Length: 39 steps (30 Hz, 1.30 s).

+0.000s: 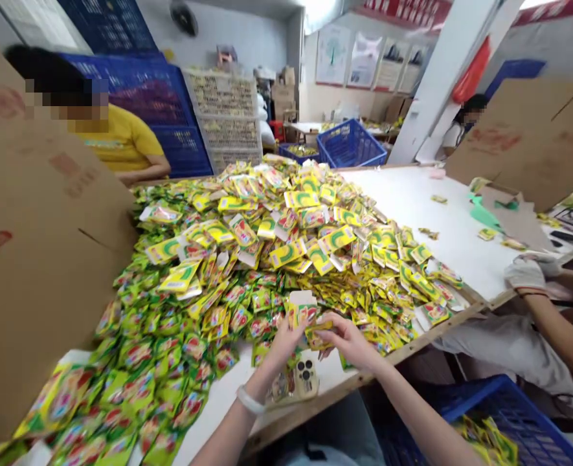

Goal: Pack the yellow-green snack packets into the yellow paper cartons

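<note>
I log: one phone point(307, 388), near side of the left hand point(284, 341) | one cardboard panel point(48, 272), well left | one tilted blue crate point(364, 156), well beyond | one dark fan point(184, 18), high, beyond-left

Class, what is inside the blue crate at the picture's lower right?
Yellow packets show in the blue crate. The person's right forearm covers part of it; its bottom cannot be seen.

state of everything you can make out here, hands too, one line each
left hand, holding the small box
small box, white end flap open
right hand, gripping a yellow packet beside the box
phone, lying camera side up
heaped boxes, loose, several white flaps showing
green packets, spread loose
floor crate, uncovered, packets inside
co-worker's hand, gloved
</note>
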Each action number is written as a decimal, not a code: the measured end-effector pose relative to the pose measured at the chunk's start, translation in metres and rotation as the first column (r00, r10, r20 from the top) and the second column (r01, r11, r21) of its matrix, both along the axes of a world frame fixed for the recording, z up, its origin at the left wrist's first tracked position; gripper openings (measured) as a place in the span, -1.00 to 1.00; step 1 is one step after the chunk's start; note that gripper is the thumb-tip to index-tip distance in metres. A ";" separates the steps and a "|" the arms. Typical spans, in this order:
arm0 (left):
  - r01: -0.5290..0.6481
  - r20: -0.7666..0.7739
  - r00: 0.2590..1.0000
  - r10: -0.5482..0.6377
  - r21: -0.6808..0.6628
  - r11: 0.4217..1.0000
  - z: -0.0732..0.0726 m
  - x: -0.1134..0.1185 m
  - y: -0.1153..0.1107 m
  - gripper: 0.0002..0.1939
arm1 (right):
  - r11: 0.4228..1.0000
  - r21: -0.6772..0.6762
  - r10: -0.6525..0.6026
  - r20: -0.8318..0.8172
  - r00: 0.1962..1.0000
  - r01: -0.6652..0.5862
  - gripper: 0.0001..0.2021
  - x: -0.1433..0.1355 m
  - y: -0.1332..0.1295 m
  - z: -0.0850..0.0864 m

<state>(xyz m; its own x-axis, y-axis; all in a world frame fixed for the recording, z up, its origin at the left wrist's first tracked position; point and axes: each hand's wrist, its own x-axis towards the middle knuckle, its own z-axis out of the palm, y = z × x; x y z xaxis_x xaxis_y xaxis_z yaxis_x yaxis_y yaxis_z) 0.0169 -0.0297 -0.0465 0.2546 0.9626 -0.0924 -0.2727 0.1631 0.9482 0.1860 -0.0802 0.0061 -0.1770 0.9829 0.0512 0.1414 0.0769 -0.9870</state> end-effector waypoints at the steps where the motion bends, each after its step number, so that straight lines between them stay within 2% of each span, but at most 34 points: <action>1: 0.018 0.023 1.000 -0.018 0.004 1.000 0.004 -0.003 0.003 -0.47 | 0.998 0.054 -0.025 0.010 1.000 0.024 -0.75 0.001 0.004 0.006; 4: 0.147 0.070 0.986 -0.149 0.028 0.989 0.021 -0.011 0.003 -0.52 | 0.979 0.168 -0.113 0.001 0.994 0.111 -0.73 0.007 0.014 0.031; 7: 0.307 0.082 0.946 -0.315 0.096 0.947 0.044 -0.012 -0.009 -0.65 | 0.938 0.293 -0.201 0.022 0.979 0.186 -0.70 0.004 0.021 0.057; 9: 0.380 0.080 0.915 -0.395 0.155 0.912 0.056 -0.010 -0.015 -0.66 | 0.894 0.419 -0.230 0.121 0.966 0.161 -0.75 -0.002 0.026 0.070; 11: 0.410 0.071 0.901 -0.428 0.184 0.893 0.063 -0.011 -0.017 -0.64 | 0.852 0.522 -0.215 0.278 0.936 0.041 -0.82 -0.007 0.029 0.080; 14: 0.382 0.045 0.918 -0.395 0.175 0.907 0.067 -0.020 -0.015 -0.60 | 0.788 0.595 -0.192 0.486 0.853 -0.161 -0.86 -0.004 0.024 0.093; 16: 0.294 0.055 0.950 -0.306 0.163 0.942 0.069 -0.029 -0.010 -0.58 | 0.760 0.617 -0.201 0.522 0.829 -0.204 -0.87 0.000 0.017 0.101; 17: 0.263 0.056 0.960 -0.275 0.165 0.950 0.070 -0.033 -0.008 -0.58 | 0.762 0.622 -0.208 0.498 0.842 -0.180 -0.87 0.002 0.013 0.104; 19: 0.272 0.030 0.959 -0.282 0.185 0.944 0.075 -0.038 -0.004 -0.59 | 0.801 0.593 -0.211 0.410 0.887 -0.083 -0.86 0.002 0.010 0.106; 21: 0.347 -0.014 0.936 -0.351 0.194 0.918 0.080 -0.039 -0.003 -0.63 | 0.848 0.529 -0.186 0.348 0.919 -0.028 -0.81 -0.002 0.013 0.107; 23: 0.418 -0.028 0.907 -0.420 0.179 0.891 0.084 -0.038 -0.004 -0.66 | 0.863 0.501 -0.149 0.368 0.918 -0.060 -0.78 -0.008 0.020 0.107; 24: 0.442 -0.025 0.895 -0.445 0.174 0.880 0.086 -0.037 -0.006 -0.68 | 0.851 0.516 -0.142 0.400 0.905 -0.094 -0.79 -0.012 0.024 0.107; 28: 0.455 -0.010 0.887 -0.462 0.190 0.870 0.083 -0.037 -0.009 -0.72 | 0.739 0.624 -0.191 0.556 0.809 -0.254 -0.86 -0.017 0.031 0.111; 29: 0.447 -0.014 0.892 -0.453 0.188 0.875 0.082 -0.037 -0.009 -0.70 | 0.728 0.619 -0.192 0.598 0.778 -0.296 -0.87 -0.016 0.031 0.113; 33: 0.420 -0.060 0.908 -0.416 0.165 0.893 0.072 -0.034 -0.009 -0.50 | 0.782 0.446 -0.093 0.775 0.625 -0.436 -0.86 -0.014 0.030 0.117; 36: 0.447 -0.075 0.894 -0.441 0.157 0.881 0.067 -0.031 -0.007 -0.50 | 0.805 0.316 -0.025 0.863 0.504 -0.502 -0.84 -0.018 0.032 0.123; 37: 0.467 -0.071 0.884 -0.462 0.152 0.871 0.066 -0.031 -0.007 -0.52 | 0.810 0.288 -0.006 0.875 0.485 -0.510 -0.84 -0.019 0.032 0.127; 39: 0.526 -0.062 0.851 -0.522 0.141 0.839 0.066 -0.032 -0.005 -0.54 | 0.832 0.230 0.064 0.865 0.498 -0.505 -0.84 -0.017 0.032 0.134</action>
<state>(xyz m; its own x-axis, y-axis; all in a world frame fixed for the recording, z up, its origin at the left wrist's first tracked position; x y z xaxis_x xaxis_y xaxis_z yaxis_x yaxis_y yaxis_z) -0.0150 -0.0345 0.0197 0.7244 0.6888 0.0291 -0.1672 0.1346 0.9767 0.1686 -0.0485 0.1400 -0.6205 0.7783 0.0956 0.7273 0.6168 -0.3009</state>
